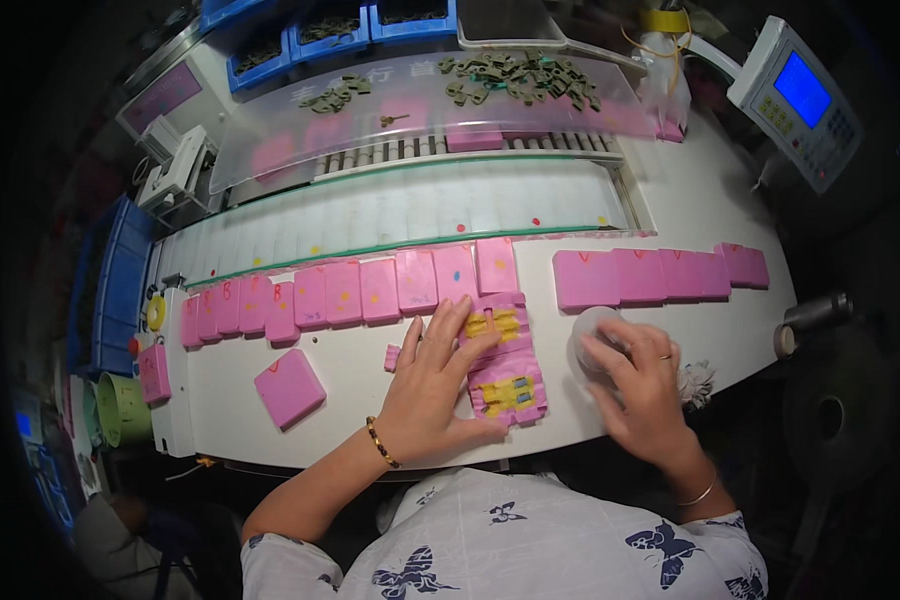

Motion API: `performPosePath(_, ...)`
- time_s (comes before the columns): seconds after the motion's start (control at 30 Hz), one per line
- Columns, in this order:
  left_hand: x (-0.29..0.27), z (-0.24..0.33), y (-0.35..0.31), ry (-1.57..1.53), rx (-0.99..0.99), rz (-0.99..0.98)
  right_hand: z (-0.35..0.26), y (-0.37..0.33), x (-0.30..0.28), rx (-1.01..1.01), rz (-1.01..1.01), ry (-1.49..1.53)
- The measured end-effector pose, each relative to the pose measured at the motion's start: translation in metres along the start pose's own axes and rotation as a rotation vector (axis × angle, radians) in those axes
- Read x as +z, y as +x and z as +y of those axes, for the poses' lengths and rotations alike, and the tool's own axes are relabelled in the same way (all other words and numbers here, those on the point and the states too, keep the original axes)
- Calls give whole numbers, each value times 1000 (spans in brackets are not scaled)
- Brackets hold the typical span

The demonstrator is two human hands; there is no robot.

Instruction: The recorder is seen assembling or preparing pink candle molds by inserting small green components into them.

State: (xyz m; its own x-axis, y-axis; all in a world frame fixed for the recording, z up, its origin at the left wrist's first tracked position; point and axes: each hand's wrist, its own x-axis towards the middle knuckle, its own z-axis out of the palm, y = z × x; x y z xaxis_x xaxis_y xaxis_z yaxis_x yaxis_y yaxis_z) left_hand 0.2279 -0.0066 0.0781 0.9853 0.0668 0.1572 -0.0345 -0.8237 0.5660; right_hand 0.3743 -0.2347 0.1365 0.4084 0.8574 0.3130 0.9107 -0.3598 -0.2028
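Gap between mould [512, 367] and container [595, 319]; block rows [379, 290] bar far side.

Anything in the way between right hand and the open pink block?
Only the pale round item at the right hand's own fingertips; nothing else visible separates it from the open pink block. The left hand covers part of the block's left side.

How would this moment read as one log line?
left hand: spread, touching open pink mould | right hand: at whitish round object | pink blocks: lined up beyond
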Motion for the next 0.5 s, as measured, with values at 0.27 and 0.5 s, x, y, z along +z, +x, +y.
performPosePath(0.27, 7, 1, 1, -40, -11, 68, -35, -7, 75, 388, -106, 703)
performPosePath(0.5, 16, 9, -2, 56, -32, 202, -45, -2, 94, 481, 200, 998)
